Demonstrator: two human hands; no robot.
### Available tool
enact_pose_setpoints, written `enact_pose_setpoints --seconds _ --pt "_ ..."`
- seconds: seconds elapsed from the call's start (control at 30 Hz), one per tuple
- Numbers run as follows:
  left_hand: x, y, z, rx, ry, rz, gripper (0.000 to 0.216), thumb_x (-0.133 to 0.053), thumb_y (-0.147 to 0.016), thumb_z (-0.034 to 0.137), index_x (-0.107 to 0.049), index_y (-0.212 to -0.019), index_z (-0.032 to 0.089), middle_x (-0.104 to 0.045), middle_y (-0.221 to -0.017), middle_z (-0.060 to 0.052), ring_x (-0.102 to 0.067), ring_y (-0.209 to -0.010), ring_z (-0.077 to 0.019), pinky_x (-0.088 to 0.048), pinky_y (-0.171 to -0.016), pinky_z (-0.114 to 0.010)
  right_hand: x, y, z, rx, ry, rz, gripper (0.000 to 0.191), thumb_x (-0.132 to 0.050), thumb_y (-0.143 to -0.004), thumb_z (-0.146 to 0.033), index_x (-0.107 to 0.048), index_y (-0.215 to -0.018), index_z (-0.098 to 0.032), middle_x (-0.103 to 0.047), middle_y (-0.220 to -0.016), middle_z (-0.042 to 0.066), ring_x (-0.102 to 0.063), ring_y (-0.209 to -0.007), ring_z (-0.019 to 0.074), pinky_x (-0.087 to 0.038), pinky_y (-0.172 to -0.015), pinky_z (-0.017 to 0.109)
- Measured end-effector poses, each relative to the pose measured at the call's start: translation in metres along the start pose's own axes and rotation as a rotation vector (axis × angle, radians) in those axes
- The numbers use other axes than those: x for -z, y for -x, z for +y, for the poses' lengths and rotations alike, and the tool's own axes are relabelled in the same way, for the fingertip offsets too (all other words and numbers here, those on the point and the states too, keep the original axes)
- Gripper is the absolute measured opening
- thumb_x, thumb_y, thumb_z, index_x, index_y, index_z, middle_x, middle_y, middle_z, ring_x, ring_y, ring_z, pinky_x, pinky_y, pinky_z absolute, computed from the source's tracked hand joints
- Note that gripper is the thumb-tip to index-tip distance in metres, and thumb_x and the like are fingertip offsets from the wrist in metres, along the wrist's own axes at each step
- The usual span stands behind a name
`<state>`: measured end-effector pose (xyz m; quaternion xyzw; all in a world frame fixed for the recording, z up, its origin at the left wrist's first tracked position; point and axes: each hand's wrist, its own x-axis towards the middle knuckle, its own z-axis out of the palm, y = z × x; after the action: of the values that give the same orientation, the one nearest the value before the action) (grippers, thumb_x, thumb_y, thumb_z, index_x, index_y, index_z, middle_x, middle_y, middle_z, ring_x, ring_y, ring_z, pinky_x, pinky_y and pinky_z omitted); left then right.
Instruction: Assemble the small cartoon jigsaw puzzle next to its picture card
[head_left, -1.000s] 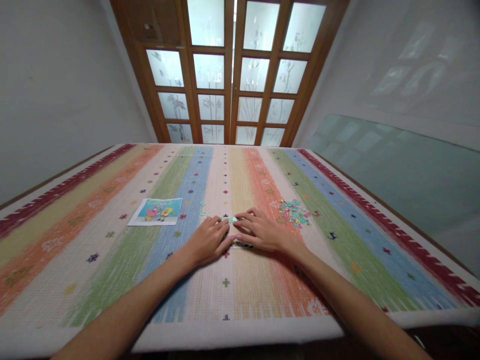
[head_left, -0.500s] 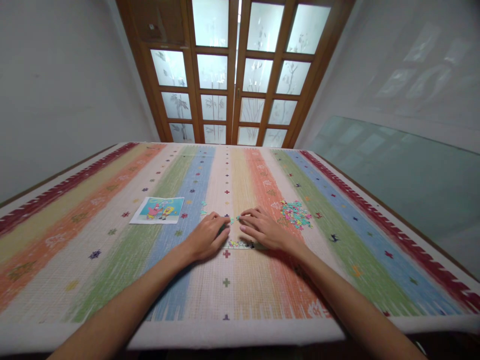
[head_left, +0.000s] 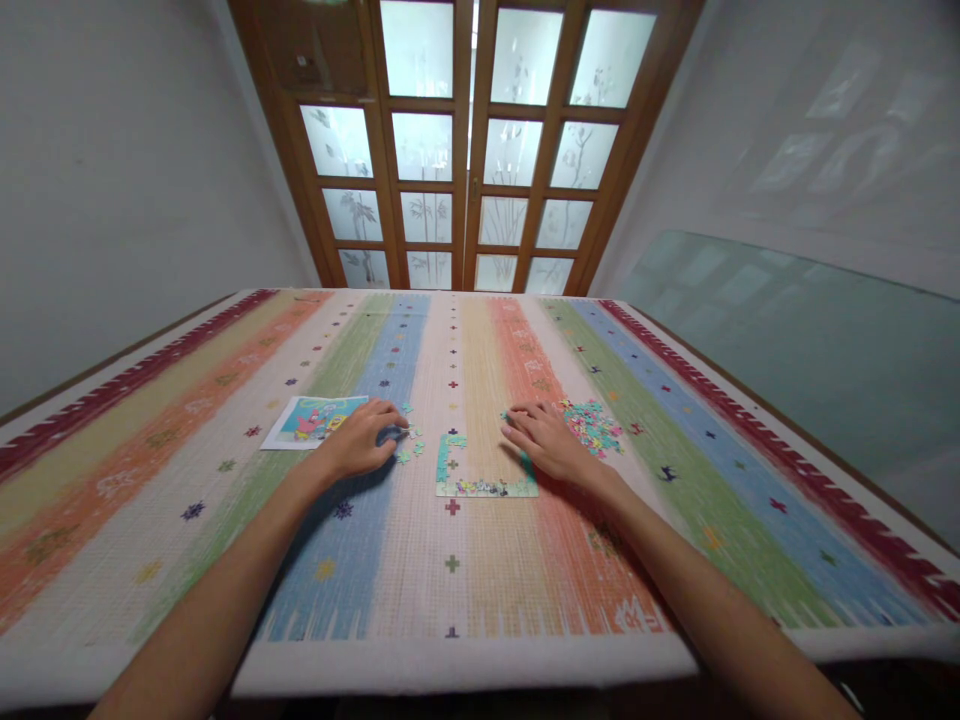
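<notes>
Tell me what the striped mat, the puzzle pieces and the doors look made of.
Striped mat: woven fibre, matte; a fine grid weave shows, perhaps straw or cotton.
Puzzle pieces: probably printed cardboard, flat and thin with colourful faces.
Doors: brown varnished wood frames holding frosted glass panes with etched plant patterns.

My left hand [head_left: 358, 447] is covering the right corner of the picture card [head_left: 304, 420], and its curled fingers are hiding whether they are pinching any of the loose pieces [head_left: 411, 447]. My right hand [head_left: 553, 447] is lying flat, masking the puzzle frame [head_left: 480, 487] along its right side. Just beyond it, the pile of pieces [head_left: 594, 422] is showing prints too small to read. Both my forearms are running off the bottom edge.
</notes>
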<state>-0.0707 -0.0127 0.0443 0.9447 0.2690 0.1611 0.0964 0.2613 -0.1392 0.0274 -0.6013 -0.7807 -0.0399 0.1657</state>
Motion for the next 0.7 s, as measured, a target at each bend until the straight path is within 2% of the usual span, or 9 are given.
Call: enact_pose_setpoints --seconds 0.13,0.23,0.4,0.6,0.7 --pt "-0.004 -0.001 0.001 0.032 -0.039 0.026 0.032 -0.049 -0.087 0.02 -0.071 -0.11 0.02 -0.068 -0.11 -0.012 -0.06 -0.109 -0.0292 -0.049 -0.1 -0.045 -0.002 0.002 0.002 0.036 -0.003 -0.022 0.032 -0.046 -0.108 -0.039 -0.072 -0.118 -0.023 -0.067 -0.136 0.012 -0.06 -0.121 0.0284 -0.04 -0.105 0.048" --pt "-0.008 -0.002 -0.001 0.071 -0.073 0.043 0.034 -0.049 -0.09 0.025 -0.071 -0.116 0.018 -0.066 -0.111 -0.013 -0.06 -0.108 -0.03 -0.049 -0.1 -0.046 -0.003 0.004 0.001 0.02 -0.033 -0.045 0.037 -0.044 -0.108 -0.041 -0.073 -0.12 -0.022 -0.068 -0.136 0.012 -0.061 -0.122 0.0288 -0.039 -0.107 0.049" --pt "-0.014 -0.001 -0.003 0.114 -0.103 0.022 0.033 -0.05 -0.093 0.032 -0.073 -0.112 0.017 -0.065 -0.108 -0.013 -0.06 -0.103 -0.0305 -0.048 -0.098 -0.047 -0.001 0.004 0.005 -0.002 -0.086 -0.061 0.042 -0.042 -0.108 -0.044 -0.074 -0.121 -0.021 -0.067 -0.139 0.013 -0.061 -0.123 0.0301 -0.039 -0.107 0.051" --pt "-0.016 -0.002 -0.004 0.134 -0.074 0.039 0.029 -0.047 -0.095 0.032 -0.071 -0.102 0.018 -0.065 -0.1 -0.012 -0.059 -0.099 -0.0297 -0.048 -0.096 -0.047 -0.001 0.007 0.022 -0.023 -0.116 0.106 0.038 -0.044 -0.107 -0.039 -0.071 -0.125 -0.021 -0.067 -0.137 0.015 -0.059 -0.126 0.0325 -0.041 -0.107 0.055" --pt "-0.01 -0.001 -0.005 0.133 -0.04 0.054 0.026 -0.049 -0.091 0.03 -0.07 -0.102 0.02 -0.065 -0.103 -0.011 -0.059 -0.102 -0.0298 -0.048 -0.098 -0.048 -0.003 0.009 0.027 -0.048 -0.127 0.143 0.035 -0.046 -0.106 -0.038 -0.072 -0.122 -0.022 -0.069 -0.133 0.014 -0.058 -0.126 0.0331 -0.042 -0.106 0.057"
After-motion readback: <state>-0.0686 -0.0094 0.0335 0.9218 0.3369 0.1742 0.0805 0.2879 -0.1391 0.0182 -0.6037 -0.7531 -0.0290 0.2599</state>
